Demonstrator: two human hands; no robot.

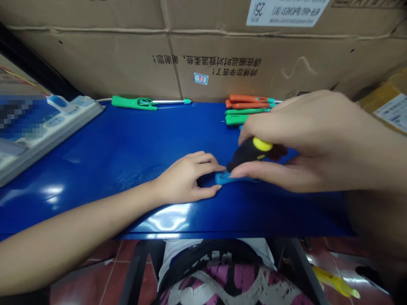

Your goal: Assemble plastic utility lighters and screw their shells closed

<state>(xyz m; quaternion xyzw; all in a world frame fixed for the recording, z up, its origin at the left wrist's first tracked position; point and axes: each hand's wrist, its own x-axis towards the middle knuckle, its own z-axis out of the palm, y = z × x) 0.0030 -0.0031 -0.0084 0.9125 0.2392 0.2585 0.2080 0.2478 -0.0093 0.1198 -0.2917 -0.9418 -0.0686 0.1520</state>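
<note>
My right hand (295, 140) is closed around the black and yellow handle of a screwdriver (248, 154). It is tilted, with its lower end over a blue plastic lighter body (227, 178) on the table. Thumb and fingertips of my left hand (187, 178) pinch the left end of this blue body from both sides. My left forearm lies across the table's front left. The screwdriver's tip is hard to make out, and my right hand hides part of the blue piece's far end.
The blue tabletop (104, 148) backs onto a large cardboard box (124, 63). A green long-nosed lighter (127, 102) lies at the back, and several orange and green lighters (248, 101) are at back right. A white power strip (63, 123) runs along the left.
</note>
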